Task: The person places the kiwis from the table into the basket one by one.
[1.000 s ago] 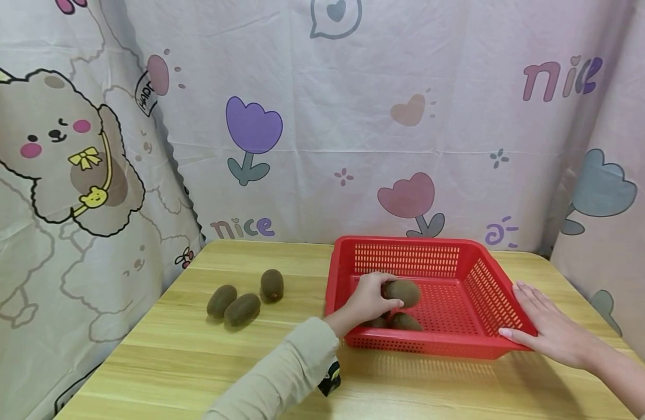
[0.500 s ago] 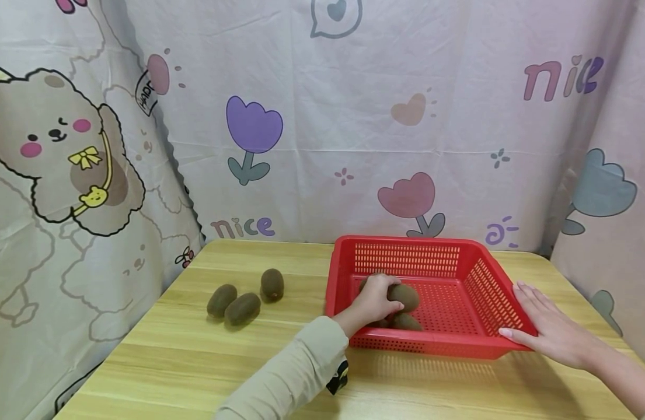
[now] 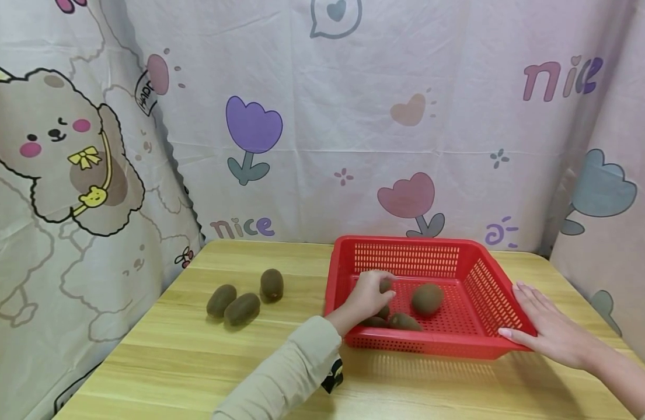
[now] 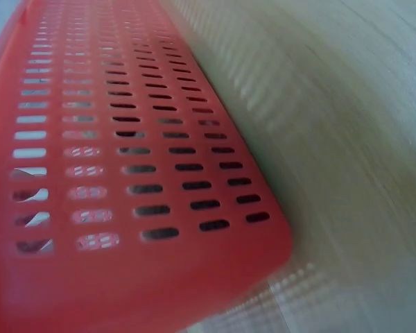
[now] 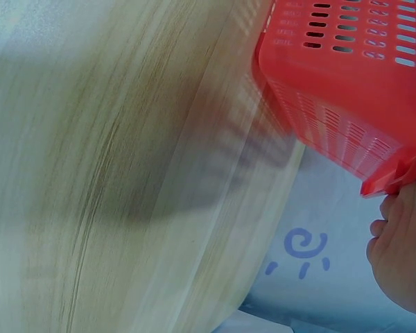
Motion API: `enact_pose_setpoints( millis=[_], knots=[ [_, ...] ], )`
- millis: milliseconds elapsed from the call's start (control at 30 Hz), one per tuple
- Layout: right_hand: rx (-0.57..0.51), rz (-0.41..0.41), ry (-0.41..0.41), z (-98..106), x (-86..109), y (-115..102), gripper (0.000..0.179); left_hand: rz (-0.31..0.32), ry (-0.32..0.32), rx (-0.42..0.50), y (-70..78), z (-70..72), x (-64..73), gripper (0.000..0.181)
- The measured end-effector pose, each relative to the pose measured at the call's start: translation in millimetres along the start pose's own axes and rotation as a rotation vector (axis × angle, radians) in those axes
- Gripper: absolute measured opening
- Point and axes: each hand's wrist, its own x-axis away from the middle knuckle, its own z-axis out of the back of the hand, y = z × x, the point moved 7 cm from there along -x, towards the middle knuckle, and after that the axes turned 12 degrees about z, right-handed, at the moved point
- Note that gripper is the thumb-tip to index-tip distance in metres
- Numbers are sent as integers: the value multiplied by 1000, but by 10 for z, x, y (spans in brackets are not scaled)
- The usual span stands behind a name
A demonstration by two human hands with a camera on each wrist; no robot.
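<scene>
The left hand (image 3: 371, 296) is inside the red plastic basket (image 3: 450, 337), thumb and index finger spread apart. A brown kiwi (image 3: 386, 285) shows in the gap between them, partly hidden by the hand. Another kiwi (image 3: 427, 299) lies on the basket floor to its right. Near the front wall lies a further kiwi (image 3: 404, 322), with others partly covered by the hand. At the basket's right end, the right hand (image 3: 550, 329) rests on the rim with fingers extended and thumb at the front corner. The left wrist view is filled by the basket's slotted wall (image 4: 125, 277).
On the left of the wooden table (image 3: 185, 373) sit three kiwis: one upright kiwi (image 3: 272, 284) and a close pair, the left kiwi (image 3: 222, 301) and right kiwi (image 3: 242, 309). A patterned curtain (image 3: 322, 116) hangs behind the table and along both sides.
The left hand has let go of the kiwi it held, which now lies farther right on the basket floor. The hand has drawn slightly left. Right hand and basket have stayed put.
</scene>
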Motion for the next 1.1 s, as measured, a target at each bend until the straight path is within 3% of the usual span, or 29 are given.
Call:
enact_pose_setpoints(
  millis=[133,267,567,1100],
  knots=[
    [-3,1,1,0,0,-1,93,-21,38,-18,-12,102,19,32],
    [-5,-3,-3,-2,3,5,93,-90,85,-27,-12,227,41,36],
    [20,-3,-4,-1,9,-1,92,-172,187,19,-99,464,81,47],
    [11,-6,-4,3,0,0,93,-144,392,164,-503,761,160,43]
  ],
)
